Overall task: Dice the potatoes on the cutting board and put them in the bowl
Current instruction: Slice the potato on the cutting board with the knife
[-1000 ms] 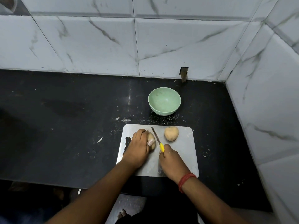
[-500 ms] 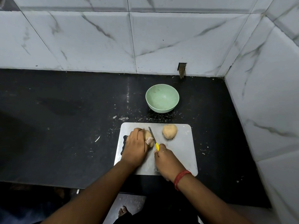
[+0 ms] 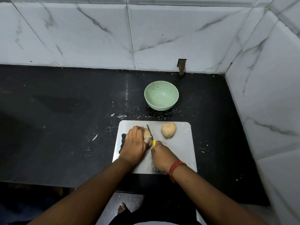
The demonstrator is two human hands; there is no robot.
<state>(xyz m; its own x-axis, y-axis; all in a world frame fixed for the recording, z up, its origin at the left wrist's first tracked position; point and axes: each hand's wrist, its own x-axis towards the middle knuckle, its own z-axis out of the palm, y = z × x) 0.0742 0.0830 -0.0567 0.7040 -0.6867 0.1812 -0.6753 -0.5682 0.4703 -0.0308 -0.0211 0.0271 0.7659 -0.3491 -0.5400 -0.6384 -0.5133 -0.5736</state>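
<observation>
So we're holding the first potato (image 3: 146, 133) down on the cutting board (image 3: 180, 148) with our left hand (image 3: 134, 143), fingers curled over its top, while our right hand (image 3: 162, 155) is wrapping tight around the yellow-handled knife (image 3: 151, 134), blade resting right against the potato's right side. The second potato (image 3: 168, 129) is sitting untouched just beside it, and the green bowl (image 3: 161, 95) is waiting empty behind the board. Round, firm and probably a bit slick, it's likely going to roll, so we're thinking: get a flat side down first and keep fingertips tucked back.
</observation>
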